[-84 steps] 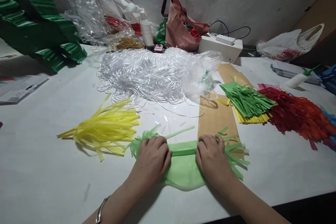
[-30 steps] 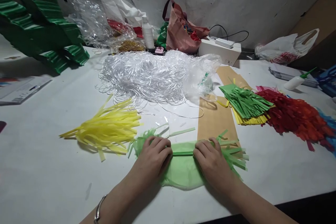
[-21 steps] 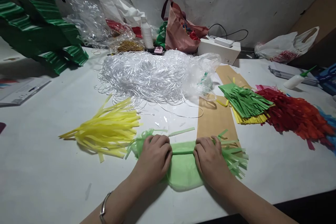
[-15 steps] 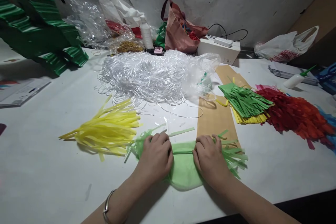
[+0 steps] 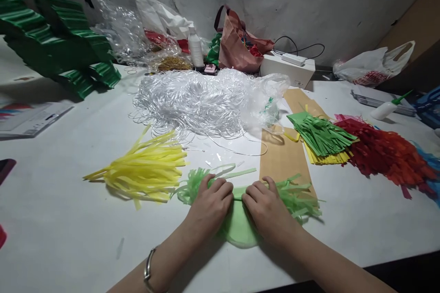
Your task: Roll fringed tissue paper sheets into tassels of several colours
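Note:
Light green tissue paper (image 5: 242, 227) with fringed ends lies flat on the white table in front of me. My left hand (image 5: 213, 199) and my right hand (image 5: 265, 201) grip its middle crease close together, fingers curled down and fingertips partly hidden. Cut strips spread out beyond each hand, the right bunch over a brown paper sheet (image 5: 283, 158). Left of my left hand lies a yellow paper tassel (image 5: 142, 171), its twisted stem pointing left.
Behind my hands is a heap of white shiny cord (image 5: 192, 100). At right lie green fringed paper (image 5: 323, 132), red tassels (image 5: 388, 153) and a glue bottle (image 5: 385, 110). Green folded paper (image 5: 62, 50) stands at left. Bags (image 5: 237, 46) and a white box (image 5: 288, 71) line the wall.
My two hands have come closer together along the crease, narrowing the green strip between them. The view has shifted slightly.

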Motion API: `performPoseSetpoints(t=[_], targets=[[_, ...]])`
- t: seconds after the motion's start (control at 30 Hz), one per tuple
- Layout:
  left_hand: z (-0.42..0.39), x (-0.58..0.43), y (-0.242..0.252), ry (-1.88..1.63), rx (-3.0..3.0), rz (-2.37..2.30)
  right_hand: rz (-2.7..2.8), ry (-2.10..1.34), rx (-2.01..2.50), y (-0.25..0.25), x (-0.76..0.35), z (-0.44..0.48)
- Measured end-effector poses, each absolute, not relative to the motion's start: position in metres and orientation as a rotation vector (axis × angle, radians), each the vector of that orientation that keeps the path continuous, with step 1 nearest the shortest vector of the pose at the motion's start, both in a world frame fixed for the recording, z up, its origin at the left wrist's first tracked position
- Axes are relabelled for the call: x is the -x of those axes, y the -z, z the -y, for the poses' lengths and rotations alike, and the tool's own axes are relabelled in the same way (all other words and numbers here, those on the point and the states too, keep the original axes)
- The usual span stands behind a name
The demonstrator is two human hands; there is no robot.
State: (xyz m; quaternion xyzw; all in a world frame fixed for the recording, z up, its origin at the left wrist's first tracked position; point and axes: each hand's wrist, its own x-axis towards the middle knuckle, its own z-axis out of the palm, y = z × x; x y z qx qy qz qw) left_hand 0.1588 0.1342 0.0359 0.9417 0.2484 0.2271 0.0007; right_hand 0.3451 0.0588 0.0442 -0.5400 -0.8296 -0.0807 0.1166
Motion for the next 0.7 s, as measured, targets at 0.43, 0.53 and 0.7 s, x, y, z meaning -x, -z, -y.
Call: performPoseSetpoints(t=[0.43,0.53,0.7], targets=[[-0.12,-0.154,-0.032,-0.574,-2.985,-0.306,2.271,0.413,1.666,-0.05,-0.364,-0.097],[-0.121,-0.15,-0.026,-0.501,-2.98,-0.413,2.092,0.389,1.761,-0.058,-0.391,-0.106],[-0.121,-0.144,-0.018,-0.344,-3.006,-0.719,1.771,0.372,1.846,-0.066,-0.443,-0.109]])
